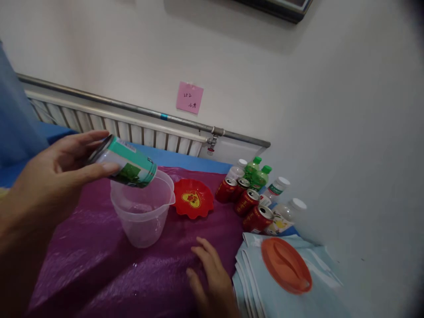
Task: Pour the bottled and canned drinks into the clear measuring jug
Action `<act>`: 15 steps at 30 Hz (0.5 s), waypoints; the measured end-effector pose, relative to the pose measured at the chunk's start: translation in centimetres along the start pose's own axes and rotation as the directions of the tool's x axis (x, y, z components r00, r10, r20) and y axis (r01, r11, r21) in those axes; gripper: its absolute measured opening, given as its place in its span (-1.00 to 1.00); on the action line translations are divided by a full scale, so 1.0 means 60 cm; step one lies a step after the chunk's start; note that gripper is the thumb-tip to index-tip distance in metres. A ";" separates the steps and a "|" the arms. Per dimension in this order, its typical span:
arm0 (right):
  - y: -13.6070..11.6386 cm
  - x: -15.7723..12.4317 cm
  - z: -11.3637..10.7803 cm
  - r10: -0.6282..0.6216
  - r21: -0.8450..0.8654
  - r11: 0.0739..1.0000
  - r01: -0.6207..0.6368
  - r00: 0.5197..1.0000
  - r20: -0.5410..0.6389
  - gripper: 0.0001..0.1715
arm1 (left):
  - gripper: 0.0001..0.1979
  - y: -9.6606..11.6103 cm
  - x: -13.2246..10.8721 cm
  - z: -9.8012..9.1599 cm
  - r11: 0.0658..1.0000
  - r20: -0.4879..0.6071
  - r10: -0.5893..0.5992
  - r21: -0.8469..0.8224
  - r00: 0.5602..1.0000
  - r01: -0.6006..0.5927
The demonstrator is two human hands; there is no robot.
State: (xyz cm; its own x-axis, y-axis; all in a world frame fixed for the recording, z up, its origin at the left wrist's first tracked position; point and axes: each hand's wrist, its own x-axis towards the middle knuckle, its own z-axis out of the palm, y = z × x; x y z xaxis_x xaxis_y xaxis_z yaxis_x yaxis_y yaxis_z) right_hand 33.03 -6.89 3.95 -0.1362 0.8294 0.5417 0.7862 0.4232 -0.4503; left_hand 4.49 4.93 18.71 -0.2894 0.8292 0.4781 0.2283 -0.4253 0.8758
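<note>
My left hand (73, 163) is closed around a green and white drink can (130, 163). The can is tilted, its right end lower and over the mouth of a clear plastic measuring jug (142, 225). No stream of liquid can be made out. The jug stands upright, its spout towards a red scalloped plate (203, 205) with a yellow print. Low in the view, my right hand (213, 282) is held with its fingers apart and nothing in them, over the purple plastic sheet (165, 269) in front of the jug.
Several red cans (247, 201) and several plastic bottles (260, 176) stand close together at the right by the wall. An orange lid (286, 265) lies on folded light-blue cloth (255, 282). A radiator (129, 132) and a pipe (139, 106) run along the back.
</note>
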 end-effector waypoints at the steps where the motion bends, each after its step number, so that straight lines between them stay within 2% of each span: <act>1: 0.005 -0.006 0.004 -0.002 -0.025 1.000 0.003 1.000 0.016 -0.53 | -0.40 0.007 0.003 0.007 0.999 -0.010 0.015 -0.040 1.000 -0.016; 4: 0.022 -0.024 0.021 0.000 -0.075 0.997 0.005 0.998 0.061 -0.56 | -0.40 0.028 0.010 0.028 0.993 -0.046 0.076 -0.088 0.996 -0.079; 8: 0.054 -0.049 0.052 -0.016 -0.092 0.995 0.024 0.996 0.090 -0.61 | -0.47 0.043 0.011 0.050 0.997 -0.036 0.077 -0.027 0.996 -0.078; 11: 0.072 -0.061 0.067 -0.024 -0.077 0.997 0.032 0.995 0.096 -0.62 | -0.44 0.035 0.010 0.057 0.984 -0.072 0.146 -0.089 0.987 -0.152; 15: 0.084 -0.068 0.072 -0.054 -0.079 0.995 0.060 0.996 0.076 -0.63 | -0.39 0.014 0.012 0.053 0.985 -0.029 0.119 -0.125 0.992 -0.122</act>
State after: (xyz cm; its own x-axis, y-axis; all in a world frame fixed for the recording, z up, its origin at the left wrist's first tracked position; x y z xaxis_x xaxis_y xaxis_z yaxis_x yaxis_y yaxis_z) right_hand 34.93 -6.60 -3.59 -0.2241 0.8304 0.5100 0.8219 0.4423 -0.3590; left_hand 7.47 6.32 19.59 -0.2867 0.7620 0.5807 0.1434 -0.5652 0.8124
